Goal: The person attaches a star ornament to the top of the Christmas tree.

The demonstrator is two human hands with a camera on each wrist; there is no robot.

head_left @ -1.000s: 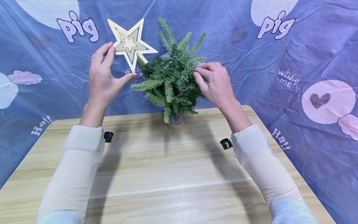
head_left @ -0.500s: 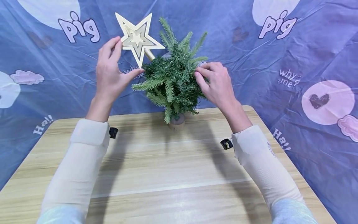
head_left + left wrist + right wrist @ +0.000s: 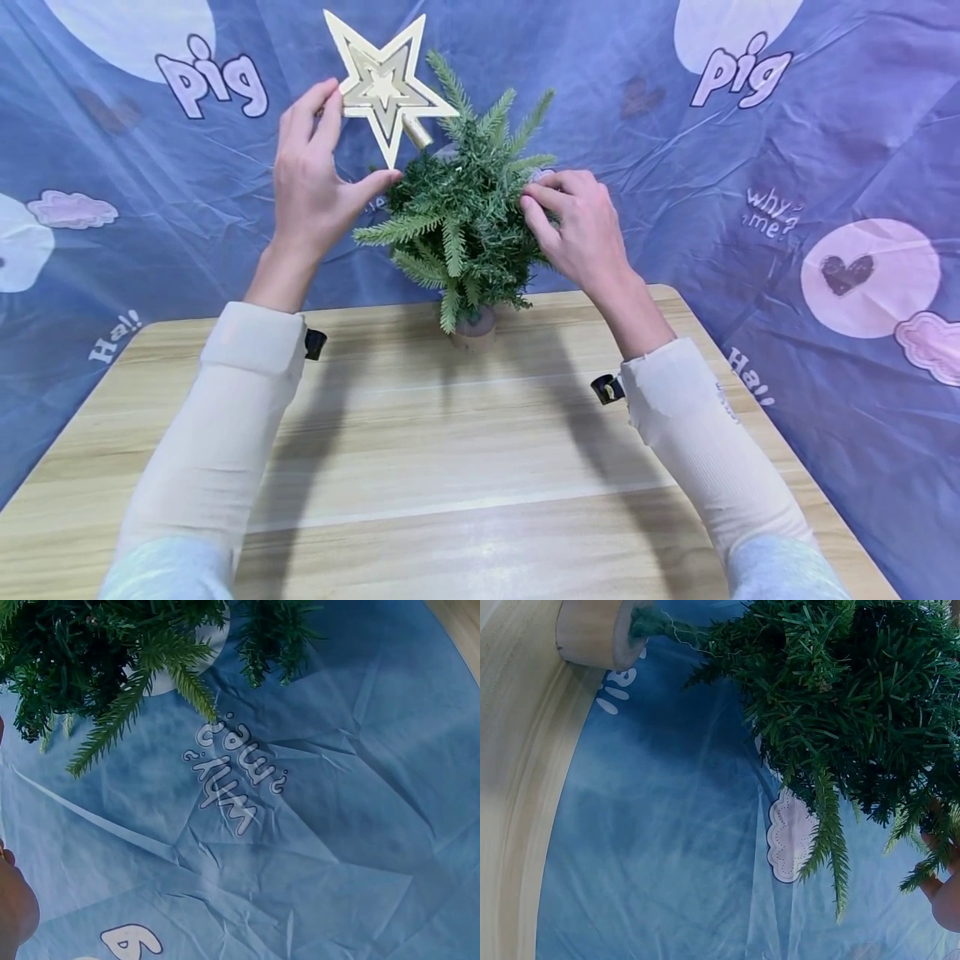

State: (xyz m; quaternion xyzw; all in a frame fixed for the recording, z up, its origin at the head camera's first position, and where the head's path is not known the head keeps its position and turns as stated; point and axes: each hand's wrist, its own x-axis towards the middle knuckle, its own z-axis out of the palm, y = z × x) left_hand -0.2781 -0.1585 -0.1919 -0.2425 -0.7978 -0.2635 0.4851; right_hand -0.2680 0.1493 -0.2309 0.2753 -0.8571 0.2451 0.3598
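A gold star tree topper (image 3: 382,83) with a short gold tube at its base is pinched by my left hand (image 3: 311,167), thumb at a lower point and fingers at the left point. It hangs at the upper left of a small artificial Christmas tree (image 3: 468,208), its tube close over the upper branches. My right hand (image 3: 577,221) pinches a branch on the tree's right side. In the right wrist view the tree's round wooden base (image 3: 592,630) shows at the top left, and fingertips (image 3: 930,885) sit among the needles. The left wrist view shows only an edge of the left hand.
The tree stands near the back edge of a light wooden table (image 3: 465,442). Right behind it hangs a blue printed cloth (image 3: 600,50), which also runs along both sides.
My left hand has carried the star up and to the right, nearer the top of the tree. The right hand stays on its branch and the tree has not moved.
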